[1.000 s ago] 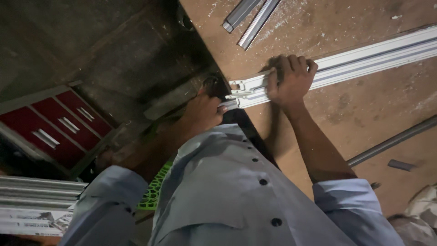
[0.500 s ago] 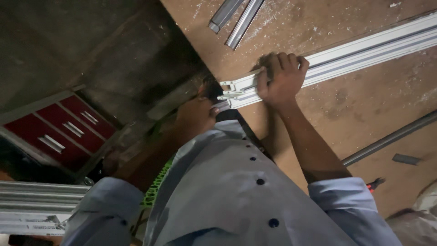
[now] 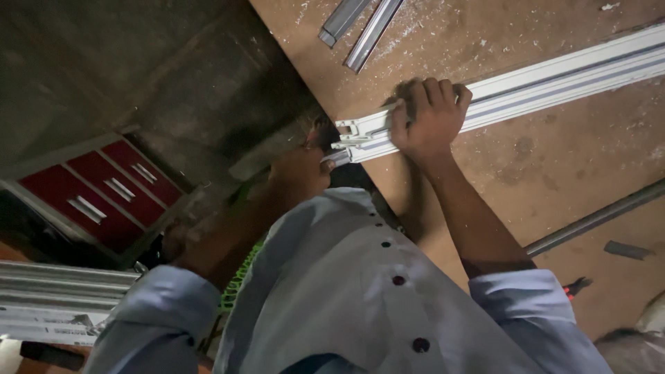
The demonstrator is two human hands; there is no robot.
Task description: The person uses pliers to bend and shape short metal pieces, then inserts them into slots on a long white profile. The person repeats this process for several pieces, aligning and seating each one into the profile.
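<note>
Long white aluminium profile lies flat on the dusty tabletop — right hand clenched over it near its end, left hand at the end fitting, grip indiscernible — likely light, stiff, slick; best held mid-rail.

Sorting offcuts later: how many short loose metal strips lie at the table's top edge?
2: two grey strips lie side by side above the right hand. More may be out of frame.

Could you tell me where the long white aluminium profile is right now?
The white aluminium profile lies across the brown workbench, upper right in the head view, pressed down by the right hand, its end overhanging the bench edge.
</note>
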